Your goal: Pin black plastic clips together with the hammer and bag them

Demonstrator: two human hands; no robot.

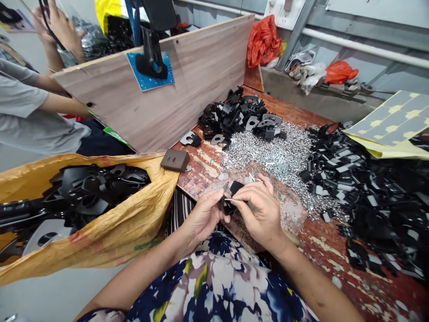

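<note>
My left hand (pixel 207 211) is closed around a small black plastic clip (pixel 236 187), held above the near edge of the worktable. From the other side, my right hand (pixel 260 210) pinches a thin silver metal pin (pixel 228 200) at the clip. The fingers hide part of the clip, so how deep the pin sits cannot be made out. Just beyond my hands lies a stone slab (pixel 284 197) with a few loose pins on it. A wide heap of silver pins (pixel 268 154) spreads behind it.
Black clip parts are piled at the back (pixel 231 112) and right (pixel 378 210) of the red worktable (pixel 321 250). At left hangs a yellow sack (pixel 134 219) of black parts, beside a brown block (pixel 174 160). Behind a wooden board (pixel 201 67) sits another person (pixel 36 103).
</note>
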